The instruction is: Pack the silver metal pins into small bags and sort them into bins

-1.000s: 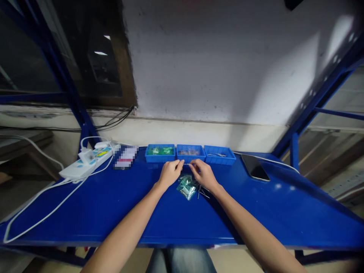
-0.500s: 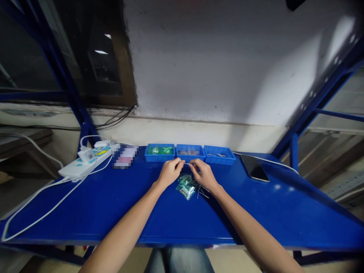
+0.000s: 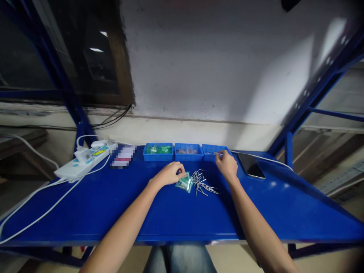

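My left hand (image 3: pixel 170 173) has its fingers curled beside small green plastic packets (image 3: pixel 186 183). Whether it grips one of them I cannot make out. At the right-hand blue bin (image 3: pixel 214 158), my right hand (image 3: pixel 227 165) is closed, its fingertips pinched over the front rim. A thin metal rod shows at those fingertips, and its far end blends with the rods lying in the bin. Between the two hands a loose pile of thin metal rods (image 3: pixel 201 185) spreads on the blue table (image 3: pixel 176 216), against the packets.
The left blue bin (image 3: pixel 158 157) holds green packets; the middle bin (image 3: pixel 189 157) holds small brownish pieces. A phone (image 3: pixel 251 166) lies to the right. At the left are a white power strip (image 3: pixel 68 170) with cables and a blurred card (image 3: pixel 124 156).
My hands have parted. The right hand went from the middle to the right bin; the left hand came down slightly towards the packets. The rod pile is uncovered.
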Action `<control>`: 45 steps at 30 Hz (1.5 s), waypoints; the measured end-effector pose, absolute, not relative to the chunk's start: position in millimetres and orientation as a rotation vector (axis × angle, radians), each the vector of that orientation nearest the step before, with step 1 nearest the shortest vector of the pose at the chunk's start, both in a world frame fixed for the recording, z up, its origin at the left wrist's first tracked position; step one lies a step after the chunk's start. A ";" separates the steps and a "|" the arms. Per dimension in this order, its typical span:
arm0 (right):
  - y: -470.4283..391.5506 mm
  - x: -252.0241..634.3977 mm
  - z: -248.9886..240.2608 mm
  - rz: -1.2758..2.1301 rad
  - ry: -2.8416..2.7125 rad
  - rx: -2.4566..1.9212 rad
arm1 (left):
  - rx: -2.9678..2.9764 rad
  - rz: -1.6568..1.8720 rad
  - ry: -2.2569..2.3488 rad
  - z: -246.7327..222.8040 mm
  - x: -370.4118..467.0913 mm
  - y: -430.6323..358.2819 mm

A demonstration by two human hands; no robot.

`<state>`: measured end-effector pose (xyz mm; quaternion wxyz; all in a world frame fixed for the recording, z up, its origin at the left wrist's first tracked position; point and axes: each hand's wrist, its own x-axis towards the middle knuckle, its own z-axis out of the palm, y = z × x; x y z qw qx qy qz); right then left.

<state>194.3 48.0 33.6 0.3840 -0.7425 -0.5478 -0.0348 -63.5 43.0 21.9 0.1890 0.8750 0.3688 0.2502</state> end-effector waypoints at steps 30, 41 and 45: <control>21.1 108.5 16.5 0.376 -1.689 -1.010 | 1.764 1.087 1.230 15.4 -57.3 51.0; 26.8 109.8 11.9 0.698 -1.596 -1.112 | 2.289 1.421 1.167 19.5 -51.5 39.9; 31.3 109.3 11.0 0.991 -1.390 -1.064 | 2.526 1.285 1.091 16.4 -47.3 35.4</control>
